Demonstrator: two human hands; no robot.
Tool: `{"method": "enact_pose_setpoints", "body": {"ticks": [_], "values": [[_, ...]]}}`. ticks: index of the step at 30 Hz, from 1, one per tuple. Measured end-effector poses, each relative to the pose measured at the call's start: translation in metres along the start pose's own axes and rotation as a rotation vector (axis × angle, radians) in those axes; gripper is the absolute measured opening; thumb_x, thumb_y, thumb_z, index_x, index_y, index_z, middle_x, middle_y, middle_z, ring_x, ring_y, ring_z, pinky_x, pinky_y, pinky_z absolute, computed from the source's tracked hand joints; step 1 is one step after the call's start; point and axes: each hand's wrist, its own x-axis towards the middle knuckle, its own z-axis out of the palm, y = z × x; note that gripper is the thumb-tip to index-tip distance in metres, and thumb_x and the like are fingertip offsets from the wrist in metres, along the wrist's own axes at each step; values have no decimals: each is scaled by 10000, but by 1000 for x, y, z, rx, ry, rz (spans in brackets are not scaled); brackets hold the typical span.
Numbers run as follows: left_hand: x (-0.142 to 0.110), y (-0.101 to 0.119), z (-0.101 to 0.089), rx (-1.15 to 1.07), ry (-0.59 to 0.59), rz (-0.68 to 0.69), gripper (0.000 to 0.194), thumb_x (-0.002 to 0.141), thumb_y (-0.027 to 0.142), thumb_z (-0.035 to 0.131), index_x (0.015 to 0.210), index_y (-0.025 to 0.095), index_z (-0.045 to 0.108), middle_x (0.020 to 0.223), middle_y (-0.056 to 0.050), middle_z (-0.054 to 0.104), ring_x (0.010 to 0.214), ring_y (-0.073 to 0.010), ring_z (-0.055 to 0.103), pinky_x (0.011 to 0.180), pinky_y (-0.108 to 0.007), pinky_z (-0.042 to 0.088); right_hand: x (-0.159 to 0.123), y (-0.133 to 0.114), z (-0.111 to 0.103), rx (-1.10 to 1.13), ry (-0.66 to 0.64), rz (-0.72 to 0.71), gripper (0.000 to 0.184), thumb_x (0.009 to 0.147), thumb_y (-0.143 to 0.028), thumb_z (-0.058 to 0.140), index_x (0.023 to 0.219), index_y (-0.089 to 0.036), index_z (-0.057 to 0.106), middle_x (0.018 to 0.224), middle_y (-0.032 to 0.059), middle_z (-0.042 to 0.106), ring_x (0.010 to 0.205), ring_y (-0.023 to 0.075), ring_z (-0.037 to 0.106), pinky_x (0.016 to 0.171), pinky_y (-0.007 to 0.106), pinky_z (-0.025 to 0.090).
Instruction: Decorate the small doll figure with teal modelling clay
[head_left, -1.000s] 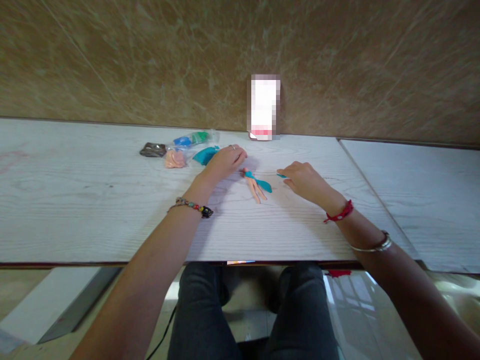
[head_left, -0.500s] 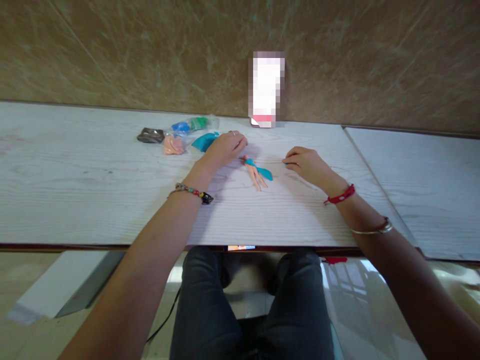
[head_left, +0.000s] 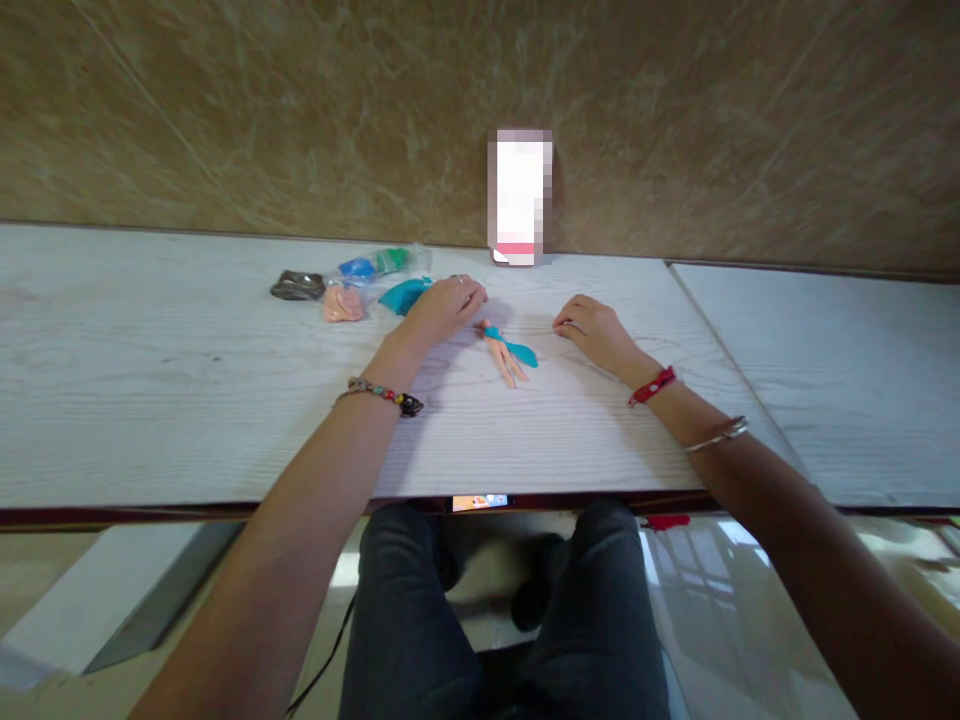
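Observation:
A small clay figure (head_left: 501,355) with peach limbs and a teal top lies on the white table, a flat teal piece (head_left: 521,354) spreading from its side. My left hand (head_left: 452,303) rests just beyond its head end, fingers curled and pressed together; whatever they hold is hidden. Right of the figure and apart from it, my right hand (head_left: 589,325) pinches with thumb and fingers at a tiny piece of teal clay, now barely visible. A lump of teal clay (head_left: 403,297) sits partly behind my left hand.
Left of my left hand are bags of peach clay (head_left: 344,303), blue clay (head_left: 357,268), green clay (head_left: 391,260) and dark clay (head_left: 298,286). A phone (head_left: 519,200) leans on the brown wall. Another lit screen (head_left: 480,502) shows at the table's front edge. A seam crosses the table at right.
The view has shifted slightly. My right hand has come a little closer to the figure, still pinching; the teal bit at its fingertips is less visible. My left hand stays by the figure's head.

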Motion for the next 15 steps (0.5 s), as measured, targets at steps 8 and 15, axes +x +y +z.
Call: {"method": "enact_pose_setpoints", "body": {"ticks": [8, 15], "values": [[-1, 1, -2, 5, -8, 8, 284, 868, 192, 344, 793, 154, 616, 842, -84, 638, 822, -183, 576, 758, -305, 431, 6, -4, 4, -125, -59, -22, 185, 828, -153, 522, 786, -157, 702, 824, 77, 682, 810, 187, 598, 770, 306, 429], [-1, 3, -4, 18, -31, -9, 293, 869, 188, 338, 814, 135, 621, 862, -103, 643, 834, -191, 579, 764, -307, 429, -4, -4, 1, -265, -139, -103, 248, 875, -231, 492, 997, -142, 689, 1084, 127, 643, 973, 227, 555, 819, 350, 429]]}}
